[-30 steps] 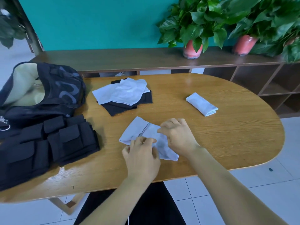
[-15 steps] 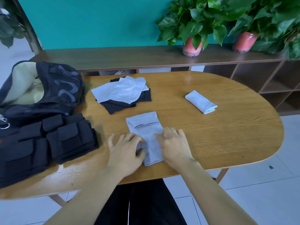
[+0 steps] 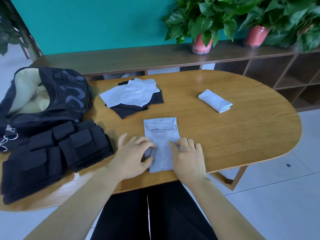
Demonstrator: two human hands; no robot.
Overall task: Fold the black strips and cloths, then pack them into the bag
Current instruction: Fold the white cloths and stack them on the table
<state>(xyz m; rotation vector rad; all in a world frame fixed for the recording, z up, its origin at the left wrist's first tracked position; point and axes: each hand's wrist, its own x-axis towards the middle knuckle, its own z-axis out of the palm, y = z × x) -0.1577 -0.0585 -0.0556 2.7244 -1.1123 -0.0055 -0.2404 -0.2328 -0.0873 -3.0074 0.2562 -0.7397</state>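
A light grey cloth [image 3: 161, 134] lies lengthwise on the wooden table [image 3: 242, 135] in front of me, its far end turned over into a short flap. My left hand [image 3: 133, 156] pinches the cloth's left edge between curled fingers and thumb. On the right half, my right hand [image 3: 188, 158] rests with its fingers laid flat. Behind it, several pale cloths [image 3: 135, 94] are piled on black cloths [image 3: 128, 110]. One folded grey cloth [image 3: 214, 103] sits apart at the right. The black bag [image 3: 57, 97] lies open at the left, with black pouched strips [image 3: 52, 153] stacked in front of it.
A low wooden shelf [image 3: 138, 58] runs behind the table and carries two potted plants [image 3: 201, 44] in pink pots. Open shelf compartments [image 3: 270, 70] stand at the right. The table's near edge is just below my hands, and tiled floor lies beyond it.
The grey cloth went from lying crumpled and slanted to lying straight and flat. Both hands moved onto its near half, and my left fingers have curled onto the left edge.
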